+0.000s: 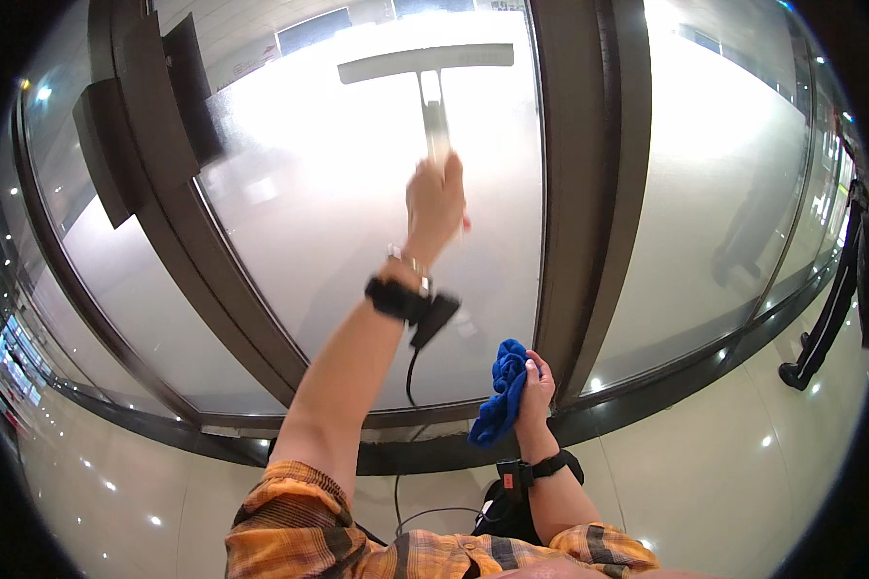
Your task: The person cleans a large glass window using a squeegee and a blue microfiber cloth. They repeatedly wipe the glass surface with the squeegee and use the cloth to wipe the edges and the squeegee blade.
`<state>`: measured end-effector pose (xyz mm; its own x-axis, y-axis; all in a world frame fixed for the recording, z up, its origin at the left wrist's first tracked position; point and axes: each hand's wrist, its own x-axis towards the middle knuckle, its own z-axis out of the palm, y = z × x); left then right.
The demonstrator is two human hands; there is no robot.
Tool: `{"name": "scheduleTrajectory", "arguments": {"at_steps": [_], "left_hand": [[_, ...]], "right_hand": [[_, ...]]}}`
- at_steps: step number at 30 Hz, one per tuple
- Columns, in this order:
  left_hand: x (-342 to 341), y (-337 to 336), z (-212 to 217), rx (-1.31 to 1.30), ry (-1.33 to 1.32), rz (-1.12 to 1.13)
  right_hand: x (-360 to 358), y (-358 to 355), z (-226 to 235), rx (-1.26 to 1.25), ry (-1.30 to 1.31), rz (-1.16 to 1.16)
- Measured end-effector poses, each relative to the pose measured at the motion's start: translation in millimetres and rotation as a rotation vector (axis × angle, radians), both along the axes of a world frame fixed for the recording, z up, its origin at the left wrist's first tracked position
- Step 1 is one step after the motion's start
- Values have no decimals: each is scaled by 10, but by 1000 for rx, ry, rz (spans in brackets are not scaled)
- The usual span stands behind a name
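Note:
My left hand (436, 201) is raised in front of me, its fingers wrapped round the handle of a squeegee (425, 63). The squeegee's wide pale blade lies across the upper part of a frosted glass pane (357, 318); whether it touches the glass I cannot tell. Lower and to the right, my right hand (535, 394) grips a bunched blue cloth (502, 398), which hangs out on the left side of the fingers. Each wrist wears a black strapped device, and a cable runs down from the left one.
Dark brown frame posts (584, 193) stand on both sides of the pane. At the upper left, dark door plates (106, 145) jut out. A black ledge (434, 455) runs along the bottom above shiny floor tiles (705, 454). At the far right stands a person in dark trousers (835, 299).

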<state>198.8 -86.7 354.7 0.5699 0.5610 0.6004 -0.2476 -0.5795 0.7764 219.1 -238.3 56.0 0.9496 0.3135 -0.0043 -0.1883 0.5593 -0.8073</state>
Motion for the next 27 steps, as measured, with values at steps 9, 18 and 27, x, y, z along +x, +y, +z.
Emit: {"name": "scheduleTrajectory", "arguments": {"at_steps": [9, 18, 27], "left_hand": [[204, -12, -76, 127, 35, 130], [-665, 219, -3282, 141, 400, 415], [-369, 501, -1481, 120, 44, 255]], "right_hand": [[29, 46, -22, 2, 29, 2], [-21, 60, 42, 67, 72, -78], [46, 77, -9, 93, 88, -49]]}}
